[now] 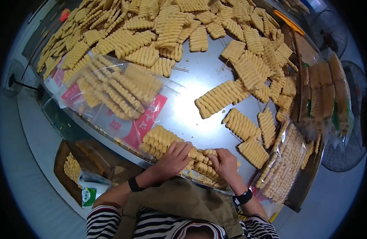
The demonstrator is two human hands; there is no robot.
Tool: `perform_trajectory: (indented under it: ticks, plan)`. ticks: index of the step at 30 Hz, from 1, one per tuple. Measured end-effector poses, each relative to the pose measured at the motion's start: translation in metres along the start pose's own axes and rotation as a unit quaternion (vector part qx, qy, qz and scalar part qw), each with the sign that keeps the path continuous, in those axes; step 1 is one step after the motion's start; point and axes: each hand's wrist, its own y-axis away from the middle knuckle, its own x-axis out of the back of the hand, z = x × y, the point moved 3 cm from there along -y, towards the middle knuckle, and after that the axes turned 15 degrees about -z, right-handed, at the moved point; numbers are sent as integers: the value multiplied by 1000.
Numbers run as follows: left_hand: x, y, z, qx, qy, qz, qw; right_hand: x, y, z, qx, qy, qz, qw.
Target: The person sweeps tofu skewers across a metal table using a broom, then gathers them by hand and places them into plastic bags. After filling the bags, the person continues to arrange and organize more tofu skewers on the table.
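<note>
At the near edge of the metal table (183, 103), my left hand (174, 159) has its fingers bent over the right end of a stack of ridged tan pieces (157, 139). My right hand (225, 162) is curled, with thumb and fingers on a ridged piece (209, 153) just to the right. Between and below the hands lie more ridged pieces and crumbs (205, 169). What the left fingers hold is hidden. Left of the hands, a clear bag with red print (111, 89) contains several ridged pieces. Loose flat pieces (217, 97) lie beyond my right hand.
A large pile of ridged pieces (171, 28) covers the far side. Filled clear bags (285, 163) stand at the right, with more bags (327, 91) behind. An orange-handled tool (289, 22) rests at the far right edge. A cardboard box (72, 167) sits below left.
</note>
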Motion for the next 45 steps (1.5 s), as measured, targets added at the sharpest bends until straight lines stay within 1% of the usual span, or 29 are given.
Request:
perform_trajectory:
  ticks: [4, 7, 9, 14, 16, 17, 19, 22, 23, 24, 25, 26, 27, 28, 29, 30, 31, 32, 33, 34, 36, 37, 38, 40, 41, 42, 43, 44, 45]
  plan:
    - [-3, 1, 1, -3, -5, 11, 1000, 0, 3, -1, 21, -8, 20, 1000]
    - [-4, -4, 2, 24, -20, -29, 999, 5, 3, -11, 50, 26, 8, 998]
    - [0, -14, 1, 38, -4, -102, 994, 13, 4, -23, 59, 64, -4, 996]
    - [-3, -15, 4, 36, -13, -91, 995, 12, 2, -21, 35, 36, -10, 999]
    - [-3, -12, 5, 40, -8, -93, 995, 11, 0, -22, 25, 36, 44, 998]
    - [-3, -13, 3, 32, 5, -79, 996, 10, -1, -17, 24, 37, 49, 998]
    - [-4, -14, -2, 18, 12, -61, 998, 5, -2, -4, -21, 7, 24, 999]
    - [-5, -13, -4, 13, 36, -22, 999, 3, 4, -7, 6, -1, 40, 999]
    - [-5, -14, -4, 36, 28, -30, 998, 4, 5, -11, 30, -13, 60, 998]
    - [-4, -16, -3, 62, 21, -39, 997, 7, 6, -11, 29, -10, 57, 998]
    - [0, -20, -5, 71, 59, -90, 992, 8, 6, -12, 18, -40, 5, 999]
    - [0, -21, -7, 73, 59, -88, 992, 9, 4, -13, 9, -70, -46, 996]
    - [-2, -22, -9, 63, 64, -114, 989, 18, -3, -9, -6, -78, -101, 992]
    - [-4, -23, -10, 54, 69, -141, 986, 27, -15, 3, 30, -76, -60, 995]
    - [-4, -24, -11, 54, 66, -140, 987, 34, -33, 23, 65, -74, -18, 995]
    - [-4, -26, -11, 51, 58, -146, 986, 43, -55, 50, 114, 24, 81, 990]
    - [-5, -27, -11, 46, 50, -154, 986, 67, -81, 56, 32, 118, 84, 989]
    - [-5, -28, -11, 44, 45, -155, 986, 90, -106, 50, 19, 195, 87, 977]
    - [-6, -27, -11, 47, 49, -144, 987, 95, -128, 63, 63, 234, 124, 962]
    - [-6, -27, -11, 51, 51, -133, 988, 97, -144, 72, 62, 231, 132, 962]
    - [2, -31, -10, 55, 40, -157, 985, 90, -171, 83, 110, 292, 39, 949]
    - [3, -31, -9, 63, 38, -179, 981, 94, -174, 72, 187, 306, 104, 928]
    - [-2, -29, -8, 64, 40, -179, 981, 93, -172, 68, 187, 306, 101, 928]
    - [-12, -24, -8, 84, 6, -111, 990, 91, -157, 49, 166, 294, 95, 937]
    - [-9, -24, -4, 81, 14, -116, 990, 88, -144, 33, 193, 261, 134, 936]
    - [-1, -26, -2, 82, 16, -118, 990, 79, -128, 22, 186, 228, 126, 947]
    - [4, -29, -2, 79, 14, -117, 990, 66, -113, 15, 179, 239, 95, 950]
    - [2, -31, -1, 63, 16, -119, 991, 47, -98, 13, 136, 228, 31, 964]
    - [0, -31, 0, 79, 17, -119, 990, 34, -83, 6, 151, 214, 9, 965]
